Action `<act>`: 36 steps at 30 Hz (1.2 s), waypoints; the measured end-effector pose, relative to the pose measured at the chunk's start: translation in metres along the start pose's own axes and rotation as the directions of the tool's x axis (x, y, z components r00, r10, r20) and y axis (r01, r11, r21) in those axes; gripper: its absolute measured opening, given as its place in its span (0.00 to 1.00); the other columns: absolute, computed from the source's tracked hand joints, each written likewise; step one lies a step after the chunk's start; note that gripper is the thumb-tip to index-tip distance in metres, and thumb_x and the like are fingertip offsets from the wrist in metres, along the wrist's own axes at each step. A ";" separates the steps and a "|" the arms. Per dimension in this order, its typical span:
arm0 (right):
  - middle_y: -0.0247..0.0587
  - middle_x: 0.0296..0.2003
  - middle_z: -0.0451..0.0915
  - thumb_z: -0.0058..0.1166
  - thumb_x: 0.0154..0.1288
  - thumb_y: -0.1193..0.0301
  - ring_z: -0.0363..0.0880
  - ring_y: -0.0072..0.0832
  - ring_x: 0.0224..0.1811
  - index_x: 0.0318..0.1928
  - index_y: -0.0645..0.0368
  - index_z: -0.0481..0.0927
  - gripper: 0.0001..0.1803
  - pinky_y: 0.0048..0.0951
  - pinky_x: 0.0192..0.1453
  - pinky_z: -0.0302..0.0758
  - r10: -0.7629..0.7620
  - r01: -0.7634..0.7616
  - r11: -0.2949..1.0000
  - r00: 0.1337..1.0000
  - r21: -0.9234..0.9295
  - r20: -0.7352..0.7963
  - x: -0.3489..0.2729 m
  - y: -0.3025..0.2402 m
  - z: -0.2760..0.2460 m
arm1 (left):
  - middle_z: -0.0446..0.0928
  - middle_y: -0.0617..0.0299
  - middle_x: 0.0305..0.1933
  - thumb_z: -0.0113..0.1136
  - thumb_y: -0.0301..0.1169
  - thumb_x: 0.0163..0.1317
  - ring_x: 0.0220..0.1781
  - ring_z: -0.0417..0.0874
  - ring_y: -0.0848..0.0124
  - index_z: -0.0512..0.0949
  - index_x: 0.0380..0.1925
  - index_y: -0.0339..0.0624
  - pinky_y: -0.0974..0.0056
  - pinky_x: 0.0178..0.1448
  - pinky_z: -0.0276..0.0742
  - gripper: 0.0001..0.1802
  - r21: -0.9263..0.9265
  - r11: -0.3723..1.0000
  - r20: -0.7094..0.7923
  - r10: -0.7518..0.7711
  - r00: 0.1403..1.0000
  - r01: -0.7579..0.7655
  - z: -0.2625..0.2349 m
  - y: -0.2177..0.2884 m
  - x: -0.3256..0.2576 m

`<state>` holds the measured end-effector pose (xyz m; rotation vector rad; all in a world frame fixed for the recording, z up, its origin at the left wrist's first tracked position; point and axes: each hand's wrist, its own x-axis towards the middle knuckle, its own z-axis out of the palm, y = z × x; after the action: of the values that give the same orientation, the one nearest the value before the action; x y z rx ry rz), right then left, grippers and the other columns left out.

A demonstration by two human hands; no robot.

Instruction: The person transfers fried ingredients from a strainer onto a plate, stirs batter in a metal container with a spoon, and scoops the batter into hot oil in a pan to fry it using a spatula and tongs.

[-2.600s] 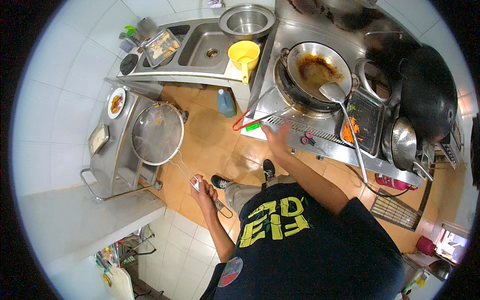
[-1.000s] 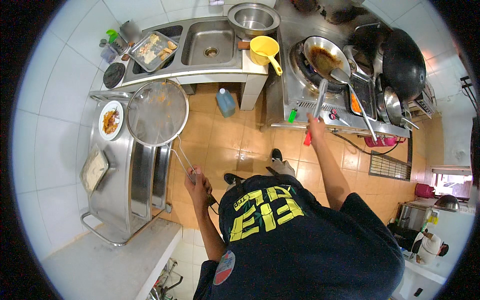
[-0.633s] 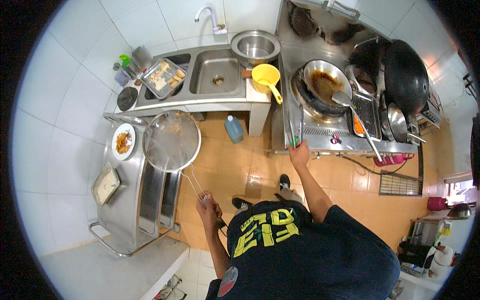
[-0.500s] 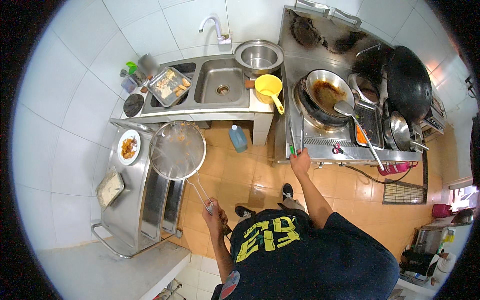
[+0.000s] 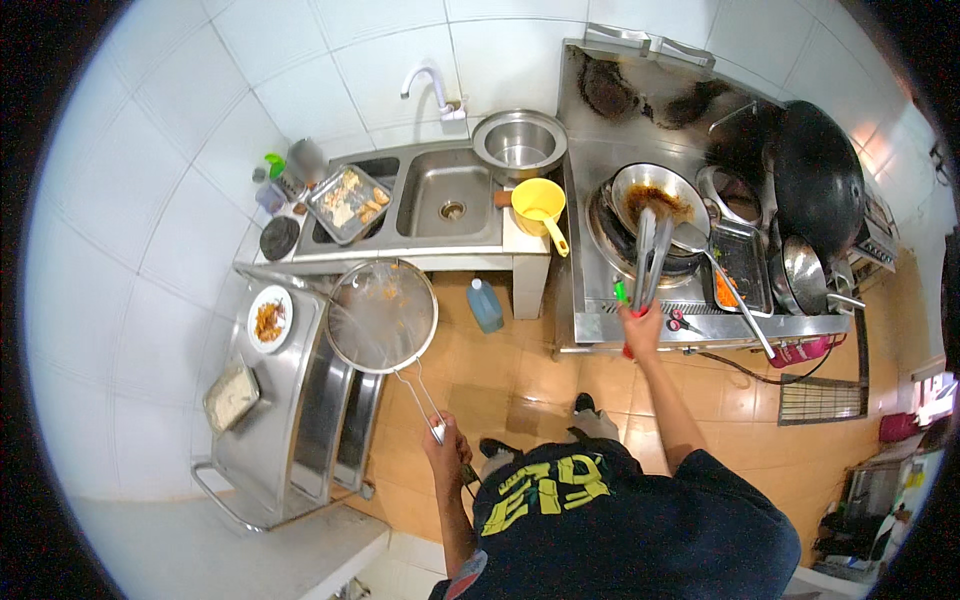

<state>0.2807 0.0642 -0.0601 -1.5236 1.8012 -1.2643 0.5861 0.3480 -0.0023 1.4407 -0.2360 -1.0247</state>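
My left hand (image 5: 446, 446) is closed around the wire handle of a large round mesh strainer (image 5: 383, 318), held out over the floor beside the trolley. A few orange-brown scraps cling to its mesh. In my right hand (image 5: 642, 328) are metal tongs (image 5: 653, 265) with red and green on the handles. Their tips reach over the pan (image 5: 627, 178) on the stove, which has brown liquid or residue inside. I cannot tell whether the tips touch the pan or grip anything. A long-handled spatula (image 5: 738, 306) rests with its head at the pan's rim.
A tray (image 5: 735, 240) with orange shreds and scissors (image 5: 684, 321) sit right of the tongs. A yellow dipper (image 5: 538, 203) and steel pot (image 5: 518, 143) stand by the sink (image 5: 450, 185). The trolley (image 5: 290, 395) holds a plate of browned food (image 5: 270, 318) and a container (image 5: 232, 398).
My right hand has raised the tongs and swung them right, from the stove's front left edge to over the pan. The strainer has shifted slightly right in my left hand.
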 end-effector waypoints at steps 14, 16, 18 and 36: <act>0.48 0.27 0.80 0.67 0.57 0.63 0.81 0.48 0.31 0.42 0.58 0.72 0.20 0.45 0.36 0.74 -0.588 0.599 0.780 0.801 -0.182 0.114 0.453 -0.162 0.025 | 0.57 0.72 0.17 0.56 0.36 0.72 0.12 0.58 0.81 0.67 0.38 0.50 0.72 0.12 0.53 0.09 -0.031 0.996 -0.167 0.075 0.983 -0.081 0.130 0.026 0.004; 0.52 0.30 0.81 0.67 0.57 0.63 0.82 0.51 0.36 0.43 0.58 0.73 0.20 0.50 0.40 0.75 -0.604 0.618 0.768 0.786 -0.167 0.132 0.507 -0.177 0.051 | 0.58 0.71 0.18 0.57 0.36 0.71 0.12 0.58 0.80 0.66 0.39 0.50 0.72 0.12 0.53 0.09 -0.063 0.995 -0.237 0.065 0.969 -0.082 0.166 0.027 0.002; 0.55 0.34 0.83 0.66 0.56 0.63 0.82 0.54 0.41 0.45 0.57 0.73 0.20 0.54 0.44 0.75 -0.617 0.637 0.756 0.771 -0.153 0.158 0.548 -0.191 0.073 | 0.58 0.70 0.19 0.57 0.35 0.71 0.12 0.58 0.80 0.66 0.40 0.50 0.72 0.12 0.54 0.09 -0.098 0.992 -0.308 0.044 0.950 -0.078 0.189 0.026 0.005; 0.50 0.33 0.82 0.62 0.57 0.71 0.81 0.54 0.40 0.49 0.51 0.68 0.21 0.53 0.40 0.74 -0.741 0.760 0.541 0.633 -0.361 0.222 0.653 -0.184 0.132 | 0.57 0.71 0.17 0.58 0.35 0.71 0.10 0.56 0.81 0.64 0.40 0.52 0.73 0.10 0.51 0.10 -0.085 0.996 -0.372 0.002 0.928 -0.036 0.268 0.028 0.017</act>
<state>0.2987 -0.5870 0.1709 -2.7732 1.4511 -1.1707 0.4228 0.1446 0.0658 1.5151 0.0715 -0.7178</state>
